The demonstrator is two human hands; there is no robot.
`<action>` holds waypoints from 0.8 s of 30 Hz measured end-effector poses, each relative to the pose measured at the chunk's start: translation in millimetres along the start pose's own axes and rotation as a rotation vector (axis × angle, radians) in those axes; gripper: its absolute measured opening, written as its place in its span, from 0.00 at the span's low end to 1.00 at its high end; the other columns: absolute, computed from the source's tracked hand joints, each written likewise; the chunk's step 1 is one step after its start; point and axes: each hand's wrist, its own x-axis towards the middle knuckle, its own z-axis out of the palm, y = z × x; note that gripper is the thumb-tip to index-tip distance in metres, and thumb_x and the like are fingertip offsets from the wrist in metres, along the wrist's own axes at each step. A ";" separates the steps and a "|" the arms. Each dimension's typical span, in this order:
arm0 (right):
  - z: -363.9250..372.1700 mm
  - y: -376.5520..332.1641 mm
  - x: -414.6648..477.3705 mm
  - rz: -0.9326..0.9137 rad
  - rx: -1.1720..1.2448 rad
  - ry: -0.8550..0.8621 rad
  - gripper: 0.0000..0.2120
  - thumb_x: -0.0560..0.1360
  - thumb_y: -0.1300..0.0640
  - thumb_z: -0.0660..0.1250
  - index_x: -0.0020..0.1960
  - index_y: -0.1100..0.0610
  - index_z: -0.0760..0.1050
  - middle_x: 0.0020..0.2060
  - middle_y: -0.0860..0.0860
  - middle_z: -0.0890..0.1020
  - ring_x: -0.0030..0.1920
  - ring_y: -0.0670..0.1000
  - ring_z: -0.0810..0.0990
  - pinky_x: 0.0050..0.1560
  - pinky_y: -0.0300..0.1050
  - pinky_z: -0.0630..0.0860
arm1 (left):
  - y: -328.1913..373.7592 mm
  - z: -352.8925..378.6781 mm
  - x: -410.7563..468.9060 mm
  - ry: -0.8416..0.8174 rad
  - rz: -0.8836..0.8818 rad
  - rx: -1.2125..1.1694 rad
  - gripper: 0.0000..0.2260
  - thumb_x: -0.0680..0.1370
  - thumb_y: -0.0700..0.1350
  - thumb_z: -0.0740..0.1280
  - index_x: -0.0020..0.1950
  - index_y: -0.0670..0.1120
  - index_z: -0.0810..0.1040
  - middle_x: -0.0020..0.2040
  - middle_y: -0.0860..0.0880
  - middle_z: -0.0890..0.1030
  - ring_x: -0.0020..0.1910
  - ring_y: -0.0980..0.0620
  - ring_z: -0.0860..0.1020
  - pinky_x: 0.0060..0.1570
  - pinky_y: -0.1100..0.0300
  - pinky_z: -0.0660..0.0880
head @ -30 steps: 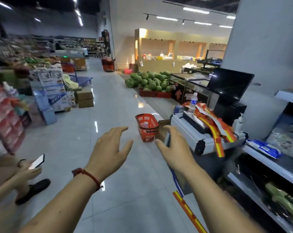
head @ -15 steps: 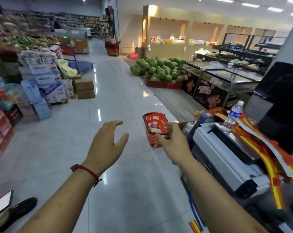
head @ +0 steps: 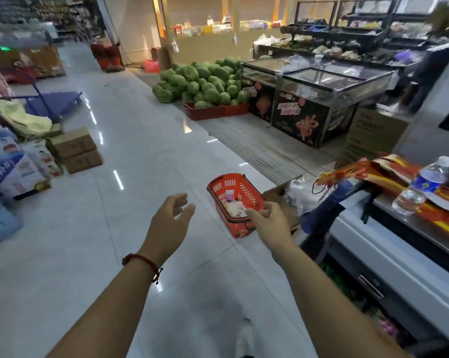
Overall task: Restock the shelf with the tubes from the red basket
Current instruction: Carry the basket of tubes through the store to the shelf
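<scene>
Closer now: one red plastic slotted basket on the floor; your right hand, fingers curled and empty, reaches its rim; your left hand is spread open, empty.

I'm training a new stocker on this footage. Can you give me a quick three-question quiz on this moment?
1. True or false: the red basket stands on the floor.
2. Which wrist wears the red string bracelet? A) left B) right
3. Fill in: the water bottle lies on the ____ at the right.

Key: 1. True. 2. A; it sits behind the open left hand, and the right hand, also empty, is by the basket's near rim. 3. Counter.
</scene>
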 end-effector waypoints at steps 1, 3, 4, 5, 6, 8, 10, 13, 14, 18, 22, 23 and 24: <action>11.0 -0.9 28.4 0.033 0.026 -0.004 0.26 0.72 0.43 0.74 0.63 0.51 0.69 0.55 0.50 0.81 0.55 0.52 0.82 0.59 0.57 0.80 | -11.3 2.5 30.3 -0.016 -0.008 -0.005 0.16 0.81 0.51 0.66 0.68 0.52 0.73 0.64 0.54 0.78 0.62 0.54 0.77 0.59 0.60 0.73; 30.1 -7.4 81.9 0.080 0.058 -0.019 0.25 0.73 0.46 0.73 0.64 0.54 0.70 0.54 0.51 0.81 0.54 0.53 0.83 0.58 0.58 0.81 | -27.4 4.5 85.1 -0.036 -0.041 -0.011 0.15 0.81 0.52 0.66 0.67 0.53 0.74 0.62 0.55 0.79 0.61 0.56 0.78 0.55 0.62 0.73; 38.2 -11.7 110.3 0.120 0.071 -0.033 0.24 0.74 0.48 0.73 0.65 0.55 0.70 0.53 0.51 0.81 0.53 0.54 0.83 0.56 0.57 0.81 | -33.8 5.5 113.6 -0.046 -0.064 -0.011 0.14 0.81 0.52 0.66 0.66 0.53 0.75 0.60 0.55 0.80 0.60 0.56 0.78 0.53 0.63 0.73; 46.1 -15.9 139.4 0.157 0.087 -0.044 0.20 0.75 0.51 0.72 0.63 0.56 0.72 0.51 0.52 0.81 0.50 0.53 0.83 0.52 0.54 0.82 | -38.7 6.1 141.8 -0.046 -0.088 -0.020 0.14 0.81 0.52 0.66 0.66 0.53 0.75 0.59 0.55 0.80 0.59 0.56 0.78 0.52 0.63 0.72; 53.4 -21.8 167.7 0.197 0.105 -0.063 0.14 0.76 0.54 0.72 0.58 0.57 0.74 0.48 0.51 0.81 0.48 0.53 0.82 0.49 0.51 0.81 | -42.0 6.7 168.7 -0.036 -0.118 -0.038 0.14 0.81 0.53 0.66 0.65 0.53 0.76 0.59 0.54 0.80 0.59 0.56 0.78 0.52 0.63 0.72; 67.3 -33.6 214.1 0.271 0.133 -0.062 0.09 0.77 0.55 0.71 0.55 0.56 0.76 0.48 0.54 0.81 0.49 0.55 0.81 0.50 0.51 0.81 | -46.1 10.8 212.4 -0.034 -0.172 -0.087 0.14 0.81 0.53 0.66 0.65 0.52 0.76 0.58 0.53 0.80 0.58 0.55 0.78 0.50 0.65 0.71; 80.0 -42.4 259.6 0.347 0.170 -0.029 0.19 0.78 0.53 0.70 0.65 0.59 0.74 0.57 0.57 0.80 0.56 0.59 0.81 0.54 0.55 0.82 | -51.7 18.6 258.2 -0.074 -0.221 -0.126 0.14 0.81 0.52 0.66 0.66 0.50 0.77 0.58 0.53 0.80 0.60 0.54 0.78 0.50 0.66 0.71; 96.2 -51.5 313.5 0.408 0.222 0.003 0.18 0.79 0.53 0.69 0.65 0.60 0.73 0.56 0.58 0.80 0.55 0.61 0.81 0.56 0.56 0.82 | -60.2 30.2 327.8 -0.133 -0.258 -0.165 0.14 0.81 0.51 0.66 0.66 0.50 0.77 0.59 0.52 0.81 0.61 0.54 0.78 0.57 0.60 0.73; 101.6 -51.0 333.5 0.429 0.234 0.016 0.16 0.79 0.53 0.69 0.63 0.60 0.73 0.56 0.59 0.80 0.56 0.62 0.81 0.57 0.57 0.82 | -65.9 34.2 354.6 -0.141 -0.262 -0.176 0.14 0.81 0.51 0.66 0.65 0.49 0.77 0.59 0.52 0.81 0.60 0.54 0.79 0.59 0.58 0.74; 123.4 -37.7 406.5 0.480 0.301 0.135 0.17 0.80 0.52 0.68 0.63 0.61 0.73 0.58 0.59 0.80 0.52 0.58 0.80 0.46 0.50 0.81 | -97.3 60.9 457.3 -0.231 -0.275 -0.212 0.14 0.81 0.49 0.66 0.65 0.48 0.77 0.59 0.50 0.82 0.59 0.52 0.80 0.64 0.51 0.75; 147.3 -19.0 464.4 0.571 0.415 0.289 0.21 0.78 0.49 0.69 0.66 0.59 0.73 0.58 0.59 0.79 0.55 0.59 0.80 0.55 0.53 0.81 | -131.1 94.6 556.2 -0.395 -0.325 -0.214 0.12 0.80 0.49 0.67 0.63 0.49 0.77 0.59 0.48 0.82 0.59 0.49 0.80 0.60 0.53 0.75; 152.2 -13.3 476.2 0.599 0.453 0.338 0.21 0.78 0.48 0.69 0.65 0.59 0.73 0.58 0.59 0.79 0.55 0.60 0.80 0.58 0.55 0.80 | -135.7 104.0 578.9 -0.447 -0.347 -0.216 0.12 0.80 0.50 0.67 0.63 0.48 0.77 0.58 0.48 0.82 0.58 0.49 0.80 0.58 0.53 0.75; 156.4 -9.2 486.0 0.625 0.501 0.392 0.21 0.78 0.48 0.69 0.65 0.59 0.73 0.58 0.60 0.79 0.56 0.60 0.80 0.60 0.56 0.79 | -139.8 113.0 598.6 -0.501 -0.368 -0.211 0.13 0.80 0.50 0.67 0.63 0.48 0.77 0.58 0.49 0.83 0.57 0.49 0.81 0.57 0.54 0.75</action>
